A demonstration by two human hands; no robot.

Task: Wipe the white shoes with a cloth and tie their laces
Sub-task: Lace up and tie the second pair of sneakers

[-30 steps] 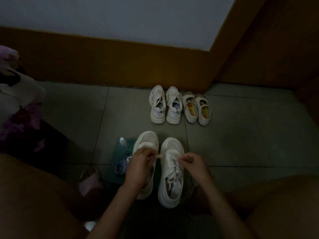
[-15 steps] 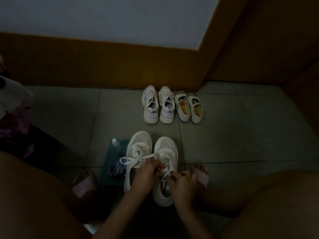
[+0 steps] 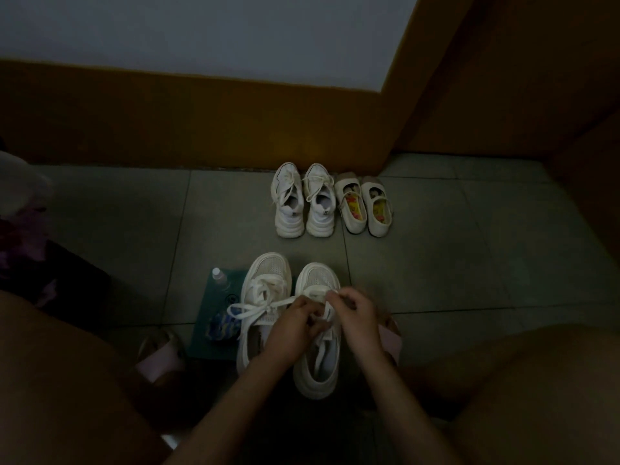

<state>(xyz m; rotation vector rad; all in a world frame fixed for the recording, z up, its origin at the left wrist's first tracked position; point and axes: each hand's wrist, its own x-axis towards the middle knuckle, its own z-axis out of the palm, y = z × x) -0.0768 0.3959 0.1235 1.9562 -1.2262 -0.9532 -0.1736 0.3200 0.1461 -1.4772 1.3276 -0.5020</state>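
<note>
Two white sneakers stand side by side on the floor between my knees. The left white shoe has its lace tied in a bow that spreads to the left. Over the right white shoe both hands work the lace. My left hand pinches the lace at the shoe's tongue. My right hand holds a lace end just above it, fingers closed. The cloth, a blue patterned wad, lies on a green mat left of the shoes.
A small bottle stands on the mat's far corner. Another pair of white sneakers and small strap shoes sit by the brown skirting. My feet in pink slippers flank the shoes. Dark fabric lies at the left edge.
Both hands first held the lace ends apart, then dropped onto the right shoe's tongue; now they have risen slightly toward its toe, with the right hand lifting a lace end.
</note>
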